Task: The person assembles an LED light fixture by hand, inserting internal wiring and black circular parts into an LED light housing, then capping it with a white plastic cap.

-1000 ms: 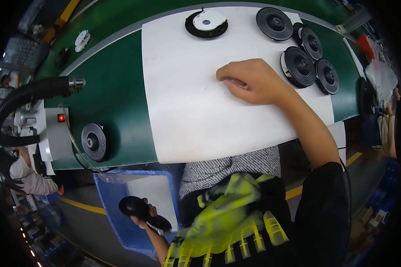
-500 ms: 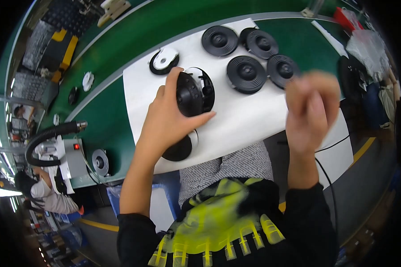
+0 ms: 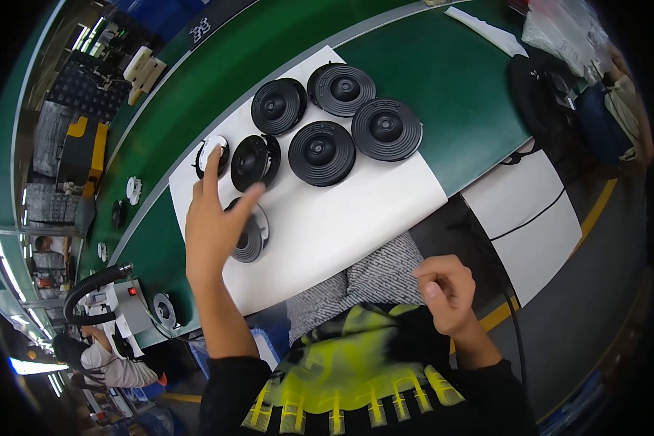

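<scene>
My left hand (image 3: pixel 214 229) is open over the left part of the white sheet (image 3: pixel 341 218), index finger stretched out and thumb spread. Its index fingertip overlaps a white-topped black disc (image 3: pixel 214 152); whether it touches cannot be told. Just beyond the thumb sits a round black housing (image 3: pixel 253 163), slightly tilted. Partly behind the hand lies another round dark part with a white piece (image 3: pixel 251 240). My right hand (image 3: pixel 449 294) is closed above my lap, thumb against curled fingers; anything inside is hidden. Several black discs with ringed faces and central domes (image 3: pixel 322 152) stand farther right on the sheet.
The green bench (image 3: pixel 443 80) extends around the sheet. At left stand a grey box with a black flexible hose (image 3: pixel 127 309) and a round grey part (image 3: pixel 165 310). Small white and black parts (image 3: pixel 133 190) lie beyond. A clear plastic bag (image 3: pixel 567 36) is at far right. Another person (image 3: pixel 109 360) sits at left.
My left hand has let go of the round black housing, which now rests on the sheet. My right hand has drawn back toward my lap. The view has turned, shifting the discs leftward.
</scene>
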A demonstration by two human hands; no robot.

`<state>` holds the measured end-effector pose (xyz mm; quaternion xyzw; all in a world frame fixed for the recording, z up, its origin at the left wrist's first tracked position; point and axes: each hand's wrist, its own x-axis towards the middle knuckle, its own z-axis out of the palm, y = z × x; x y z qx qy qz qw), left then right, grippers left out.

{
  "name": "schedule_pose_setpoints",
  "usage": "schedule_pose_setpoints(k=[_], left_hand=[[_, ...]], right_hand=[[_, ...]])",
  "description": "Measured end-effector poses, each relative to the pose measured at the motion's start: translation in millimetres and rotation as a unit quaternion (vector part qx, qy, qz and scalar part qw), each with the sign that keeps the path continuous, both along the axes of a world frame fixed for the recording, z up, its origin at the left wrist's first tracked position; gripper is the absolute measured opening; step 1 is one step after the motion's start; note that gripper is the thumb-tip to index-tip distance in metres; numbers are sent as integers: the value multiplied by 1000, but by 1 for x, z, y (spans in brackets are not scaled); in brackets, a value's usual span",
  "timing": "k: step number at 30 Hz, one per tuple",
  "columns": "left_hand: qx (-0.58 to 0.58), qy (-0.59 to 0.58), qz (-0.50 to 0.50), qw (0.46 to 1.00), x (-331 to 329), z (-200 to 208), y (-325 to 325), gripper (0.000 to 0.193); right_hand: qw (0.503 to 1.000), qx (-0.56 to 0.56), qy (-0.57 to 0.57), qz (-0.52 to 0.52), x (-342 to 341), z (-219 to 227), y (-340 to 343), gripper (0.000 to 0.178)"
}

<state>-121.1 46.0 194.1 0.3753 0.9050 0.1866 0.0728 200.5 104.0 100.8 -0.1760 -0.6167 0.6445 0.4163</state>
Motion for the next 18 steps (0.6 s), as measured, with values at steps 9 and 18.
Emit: schedule_pose_setpoints(k=[9, 18], left_hand=[[55, -13, -29, 998, 37, -28, -62, 82], [121, -19, -117, 985, 67, -51, -44, 95]], right_hand=[[995, 57, -11, 79, -56, 7, 21, 18], [990, 66, -124, 12, -58, 20, 3, 21]])
